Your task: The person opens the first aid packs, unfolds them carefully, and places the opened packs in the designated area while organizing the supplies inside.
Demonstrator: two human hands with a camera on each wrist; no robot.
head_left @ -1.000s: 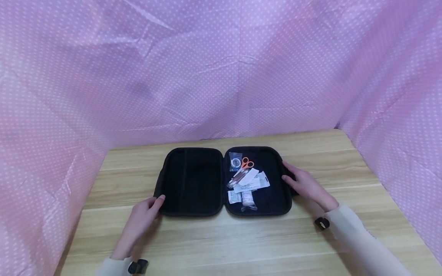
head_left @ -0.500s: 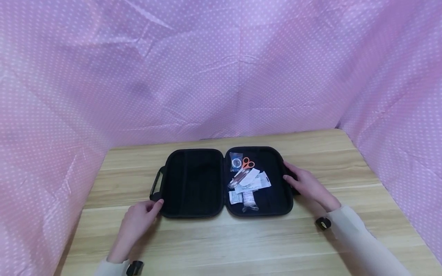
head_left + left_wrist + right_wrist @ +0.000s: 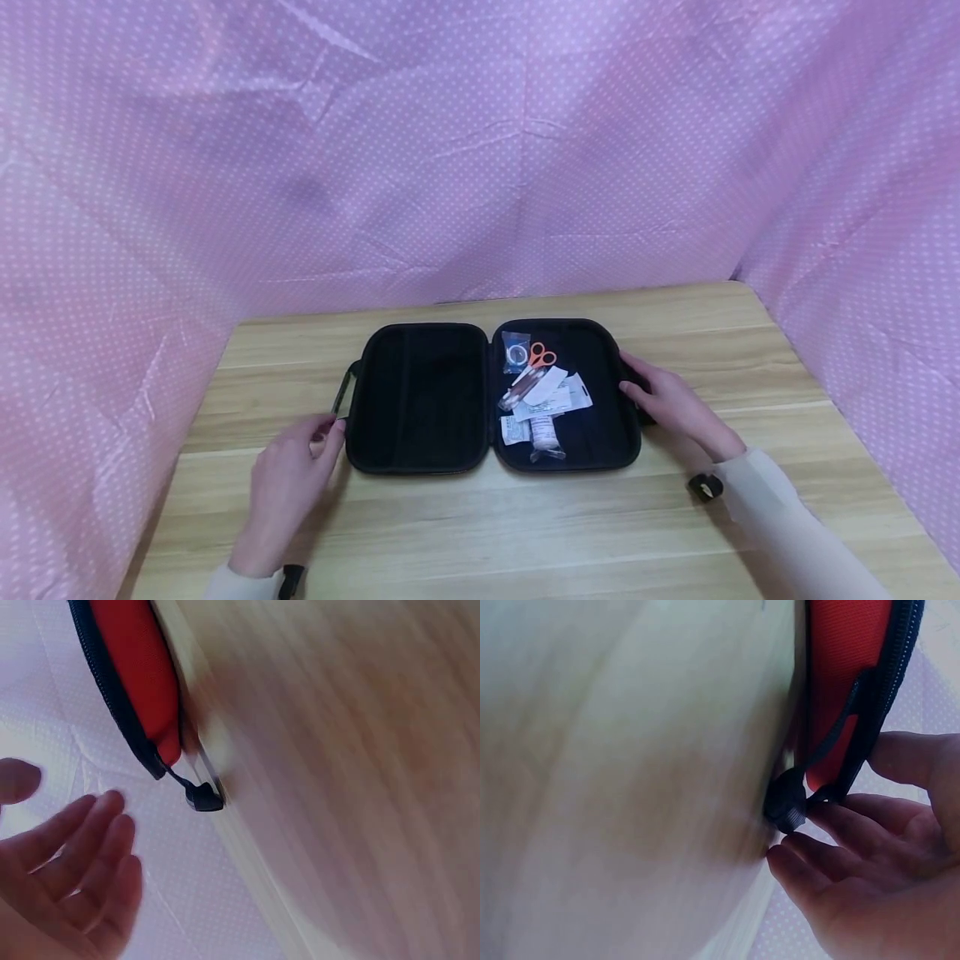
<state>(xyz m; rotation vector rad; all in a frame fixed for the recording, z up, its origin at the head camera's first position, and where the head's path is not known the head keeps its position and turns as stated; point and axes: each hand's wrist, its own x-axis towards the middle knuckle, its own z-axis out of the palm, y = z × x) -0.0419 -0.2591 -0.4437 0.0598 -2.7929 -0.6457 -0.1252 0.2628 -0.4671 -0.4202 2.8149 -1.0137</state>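
Note:
A black-lined zip case [image 3: 431, 400] lies unfolded on the table; the wrist views show its red outer shell [image 3: 139, 667]. Small first-aid items fill part of its right half: orange-handled scissors [image 3: 542, 356], a bagged tape roll [image 3: 516, 353], a bagged bundle of thin sticks [image 3: 522, 389], white packets [image 3: 551, 400] and a wrapped bandage roll [image 3: 544, 435]. Beside the left half's handle [image 3: 342, 393] is my left hand [image 3: 288, 475]; its fingers look relaxed and apart from the case in the left wrist view. My right hand [image 3: 675, 408] grips the right edge, thumb on the zipper rim, fingers by a black strap end [image 3: 787, 801].
The case rests on a light wooden table [image 3: 480, 533]. Pink polka-dot cloth [image 3: 480, 167] hangs behind the table and along both sides. A black band [image 3: 705, 487] sits at the right wrist.
My left hand has drawn slightly left and back from the case's left corner, and the handle there has come into view. The case has shifted slightly right with my right hand.

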